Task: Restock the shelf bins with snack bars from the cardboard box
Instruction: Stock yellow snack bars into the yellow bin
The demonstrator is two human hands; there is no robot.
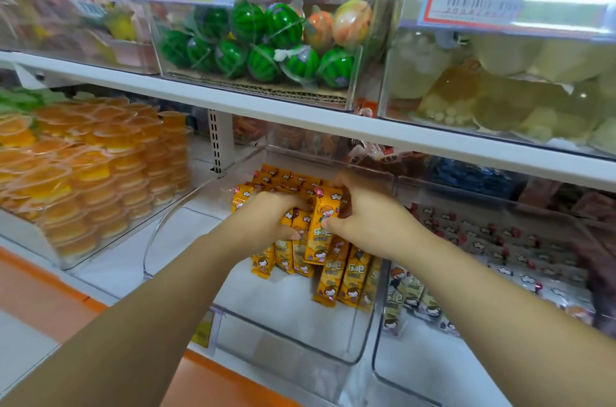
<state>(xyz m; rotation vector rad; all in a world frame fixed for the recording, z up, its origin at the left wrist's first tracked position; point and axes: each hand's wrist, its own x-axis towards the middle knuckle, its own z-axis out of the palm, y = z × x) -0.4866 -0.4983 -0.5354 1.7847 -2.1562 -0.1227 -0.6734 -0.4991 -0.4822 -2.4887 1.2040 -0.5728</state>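
Both my hands reach into a clear plastic shelf bin [293, 336] on the lower shelf. Orange-wrapped snack bars [346, 276] with a cartoon child print lie in it. My left hand [266, 216] is closed on a bunch of these bars, their lower ends hanging out below my fingers. My right hand [360, 213] grips one bar [321, 226] held upright between both hands, thumb on its front. More orange bars [283, 178] are stacked at the back of the bin. The cardboard box is not in view.
A bin of orange jelly cups [93, 173] stands at the left. At the right, a clear bin [433, 370] holds pale-wrapped bars [400, 293]. The white upper shelf [300, 116] overhangs close above my hands, carrying bins of watermelon-shaped sweets [260, 43] and pale jellies [516, 89].
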